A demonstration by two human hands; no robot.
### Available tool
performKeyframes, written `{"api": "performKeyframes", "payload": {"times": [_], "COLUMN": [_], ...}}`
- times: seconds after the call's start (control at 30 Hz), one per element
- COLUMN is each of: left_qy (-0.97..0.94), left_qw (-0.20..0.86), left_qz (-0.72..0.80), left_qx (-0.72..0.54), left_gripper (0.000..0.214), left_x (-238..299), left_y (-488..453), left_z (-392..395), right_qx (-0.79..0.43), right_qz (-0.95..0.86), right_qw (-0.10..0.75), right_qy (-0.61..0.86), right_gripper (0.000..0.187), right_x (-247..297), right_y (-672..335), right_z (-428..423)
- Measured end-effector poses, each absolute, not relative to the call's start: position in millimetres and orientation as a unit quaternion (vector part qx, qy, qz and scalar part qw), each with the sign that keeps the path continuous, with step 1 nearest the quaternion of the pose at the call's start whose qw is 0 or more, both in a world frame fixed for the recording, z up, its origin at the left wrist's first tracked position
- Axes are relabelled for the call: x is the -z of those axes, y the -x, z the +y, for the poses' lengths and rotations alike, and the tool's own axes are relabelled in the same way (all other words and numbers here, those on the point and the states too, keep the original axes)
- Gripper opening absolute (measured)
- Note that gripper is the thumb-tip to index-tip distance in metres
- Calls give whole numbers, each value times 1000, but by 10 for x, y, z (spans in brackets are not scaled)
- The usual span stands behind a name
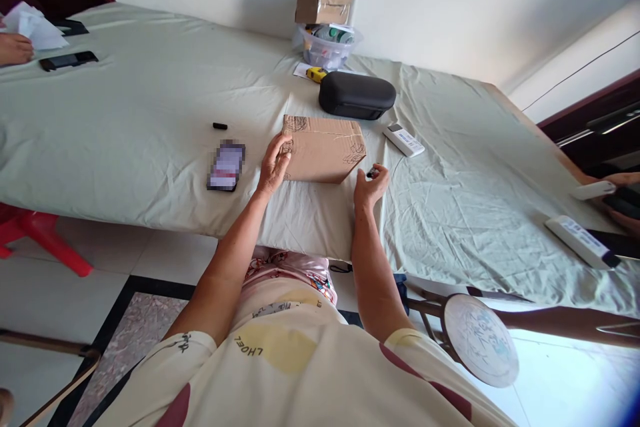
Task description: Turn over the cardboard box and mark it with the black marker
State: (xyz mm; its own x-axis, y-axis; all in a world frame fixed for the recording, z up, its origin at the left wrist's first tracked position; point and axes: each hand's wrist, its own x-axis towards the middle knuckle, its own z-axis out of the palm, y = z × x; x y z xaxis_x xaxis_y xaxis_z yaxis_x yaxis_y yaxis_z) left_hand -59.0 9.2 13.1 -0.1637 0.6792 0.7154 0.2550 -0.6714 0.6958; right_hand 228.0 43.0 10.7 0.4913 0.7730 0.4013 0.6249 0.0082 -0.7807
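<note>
A closed brown cardboard box [320, 150] rests on the cloth-covered table in front of me, with black drawings at its corners. My left hand [275, 163] grips the box's left side, thumb on the front face and fingers at the edge. Just off the box's right end, my right hand [371, 185] is closed around what looks like a black marker [373, 173]; only a small dark end of it shows between the fingers. A small black cap [220, 125] lies to the left, above a phone [227, 165] with a blurred screen.
Behind the box sit a black hard case [357, 95], a yellow tape measure [317, 74] and a plastic tub [327, 50] carrying another carton [324, 3]. A white handheld device [404, 140] lies right. Other people's hands [15, 49] show at both table ends. A round stool [481, 340] stands below.
</note>
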Motion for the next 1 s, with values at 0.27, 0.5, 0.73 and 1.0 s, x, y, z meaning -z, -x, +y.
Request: {"api": "performKeyframes", "payload": {"times": [0.27,0.5,0.73,1.0], "left_qy": [-631,-623,-598,-606], "left_qw": [143,139,135,151], "left_qz": [378,379,412,421], "left_qx": [-662,-670,-674,-658], "left_gripper": [52,46,47,54], "left_x": [-207,-218,-264,-217], "left_y": [588,564,508,516], "left_z": [62,49,78,63], "right_qx": [12,-10,-39,-61], "right_qz": [-434,-490,-485,-478], "right_qw": [683,694,720,707], "right_qy": [587,527,496,517], "right_gripper": [40,48,42,46], "right_x": [-173,-136,-184,-265], "right_y": [-2365,-2245,-2127,-2051], "right_z": [410,405,312,229]}}
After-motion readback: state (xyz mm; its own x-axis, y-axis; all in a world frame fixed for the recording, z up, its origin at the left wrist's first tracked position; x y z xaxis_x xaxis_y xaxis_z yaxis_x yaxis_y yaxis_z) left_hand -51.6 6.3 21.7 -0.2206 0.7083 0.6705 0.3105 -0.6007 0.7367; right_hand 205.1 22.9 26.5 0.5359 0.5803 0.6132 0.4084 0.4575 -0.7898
